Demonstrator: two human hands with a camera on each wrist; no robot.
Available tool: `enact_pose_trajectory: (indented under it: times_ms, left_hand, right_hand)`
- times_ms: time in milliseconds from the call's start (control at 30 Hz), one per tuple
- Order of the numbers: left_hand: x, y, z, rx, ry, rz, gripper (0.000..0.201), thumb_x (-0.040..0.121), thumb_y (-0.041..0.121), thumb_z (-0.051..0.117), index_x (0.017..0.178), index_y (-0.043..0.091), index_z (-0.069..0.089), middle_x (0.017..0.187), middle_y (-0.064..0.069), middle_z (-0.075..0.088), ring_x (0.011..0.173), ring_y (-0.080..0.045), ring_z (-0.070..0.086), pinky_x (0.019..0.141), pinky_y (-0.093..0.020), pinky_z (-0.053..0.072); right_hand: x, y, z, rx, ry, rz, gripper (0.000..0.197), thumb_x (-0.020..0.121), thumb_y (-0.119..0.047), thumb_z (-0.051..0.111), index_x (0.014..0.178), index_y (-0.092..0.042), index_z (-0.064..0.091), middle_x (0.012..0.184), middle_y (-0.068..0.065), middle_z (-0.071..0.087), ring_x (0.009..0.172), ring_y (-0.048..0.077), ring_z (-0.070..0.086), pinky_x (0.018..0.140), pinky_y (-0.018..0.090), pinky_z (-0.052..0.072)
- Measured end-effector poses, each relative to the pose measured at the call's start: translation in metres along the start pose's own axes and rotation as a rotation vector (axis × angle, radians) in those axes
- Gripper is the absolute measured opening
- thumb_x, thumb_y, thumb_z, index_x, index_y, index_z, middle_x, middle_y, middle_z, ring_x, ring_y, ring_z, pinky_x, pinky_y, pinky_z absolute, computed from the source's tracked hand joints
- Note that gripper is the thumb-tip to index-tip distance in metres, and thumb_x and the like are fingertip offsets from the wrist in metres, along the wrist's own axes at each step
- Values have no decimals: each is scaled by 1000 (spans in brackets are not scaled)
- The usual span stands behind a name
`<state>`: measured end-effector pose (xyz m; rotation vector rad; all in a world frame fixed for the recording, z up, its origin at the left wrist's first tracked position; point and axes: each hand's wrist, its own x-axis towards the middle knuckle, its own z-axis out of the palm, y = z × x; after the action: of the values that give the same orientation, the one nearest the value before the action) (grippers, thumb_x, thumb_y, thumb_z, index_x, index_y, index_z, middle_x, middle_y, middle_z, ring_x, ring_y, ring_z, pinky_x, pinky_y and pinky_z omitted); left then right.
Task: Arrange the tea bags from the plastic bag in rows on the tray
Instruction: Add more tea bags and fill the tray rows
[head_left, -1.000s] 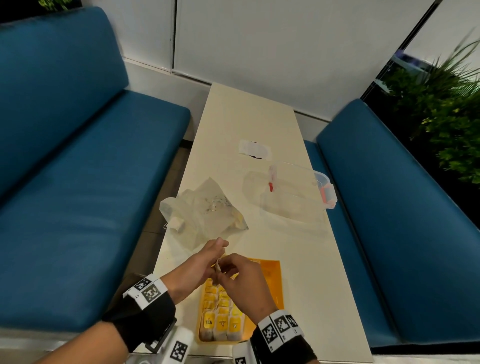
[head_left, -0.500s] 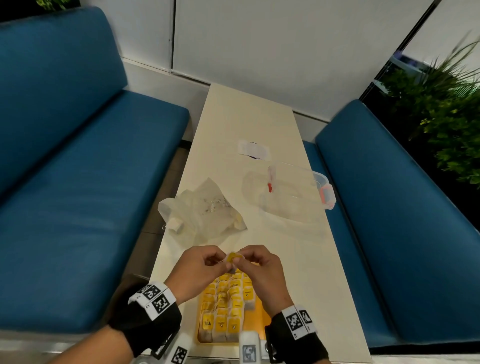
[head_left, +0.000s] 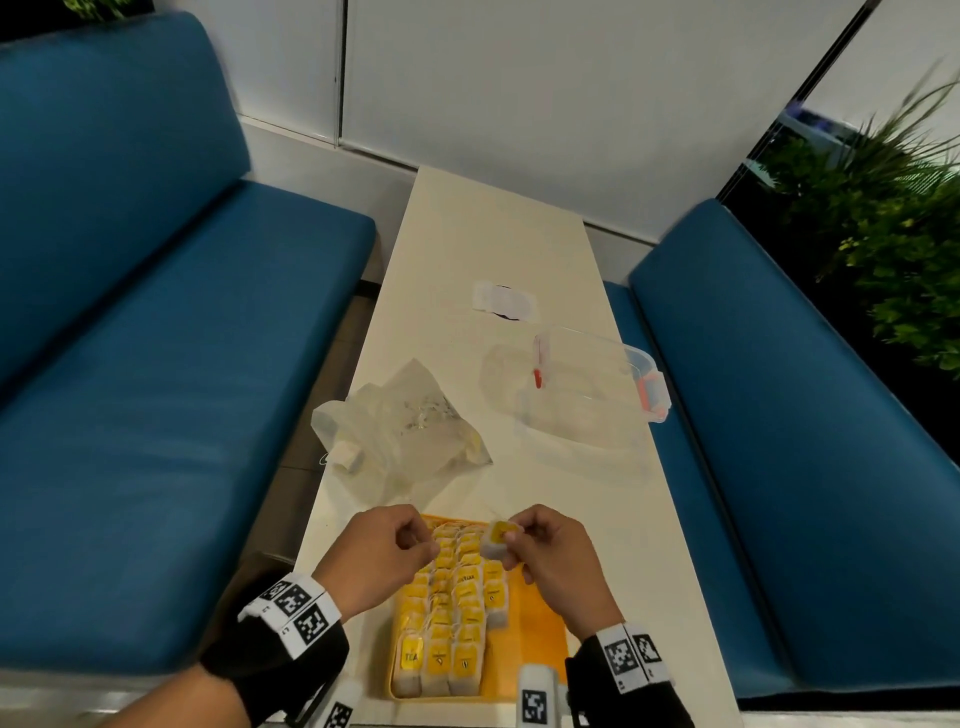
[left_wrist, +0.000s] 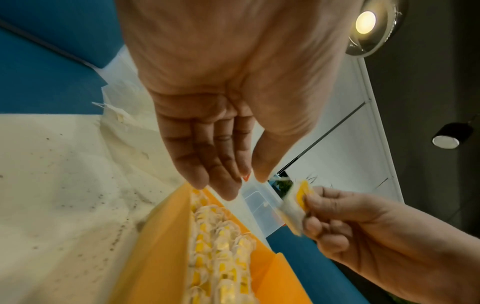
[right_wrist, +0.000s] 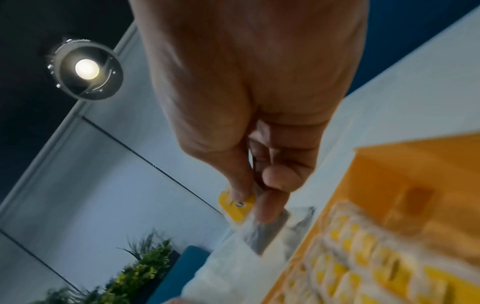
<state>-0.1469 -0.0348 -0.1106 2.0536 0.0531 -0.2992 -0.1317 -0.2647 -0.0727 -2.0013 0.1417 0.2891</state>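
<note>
Above the tray (head_left: 540, 631), a seemingly white, yellow-tagged tea bag (head_left: 497, 540).

Right hand (right_wrist: 249, 131) pinches tea bag (right_wrist: 237, 206) — above tray (right_wrist: 405, 164).

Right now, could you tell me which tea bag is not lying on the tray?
The tea bag pinched in the right hand, held above the tray; the others lie in rows on it.

Left hand (head_left: 387, 551) raised, empty, fingers (left_wrist: 207, 164) loosely extended; right hand (head_left: 556, 551) alongside, thumb and fingertips (right_wrist: 267, 207) pinching; both wrists banded.
</note>
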Motion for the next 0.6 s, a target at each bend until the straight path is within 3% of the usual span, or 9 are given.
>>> enact_pose_trajectory:
  times_ms: [133, 233, 300, 467, 600]
  left_hand:
    - [-4, -15, 1, 82, -131, -133, 27, 79, 29, 82, 87, 17, 60, 69, -2, 68, 53, -12, 66, 51, -18, 47]
    - [-6, -21, 6, 50, -204, -203, 34, 78, 18, 83, 94, 14, 53, 75, -8, 70, 57, -23, 72, 58, -36, 60]
    - [-6, -23, 8, 23, -230, -228, 35, 80, 13, 80, 97, 13, 50, 76, -11, 71, 58, -26, 73, 60, -42, 61]
    - [-6, -24, 10, -30, -255, -262, 36, 82, 13, 78, 101, 14, 47, 74, -11, 71, 61, -30, 74, 59, -46, 60]
    - [-6, -23, 10, -34, -264, -271, 36, 83, 13, 78, 101, 15, 47, 76, -13, 72, 63, -30, 75, 58, -43, 61]
  right_hand:
    - [-1, 36, -11, -267, -100, 155, 13, 91, -6, 63, 83, -17, 58, 61, 5, 67, 50, 10, 60, 50, 19, 42]
    - [-4, 57, -3, -451, -178, 273, 11, 88, -12, 62, 83, -21, 59, 81, 6, 69, 64, 14, 65, 55, 24, 49]
    - [-5, 66, 5, -549, -202, 310, 9, 87, -15, 62, 87, -24, 61, 97, 4, 69, 80, 16, 68, 65, 26, 53]
    - [-3, 77, 16, -593, -210, 356, 12, 89, -13, 58, 94, -24, 56, 111, 2, 61, 91, 14, 62, 69, 20, 49]
    - [0, 80, 21, -598, -173, 362, 16, 89, -9, 54, 89, -25, 55, 108, 0, 62, 92, 15, 63, 63, 19, 47]
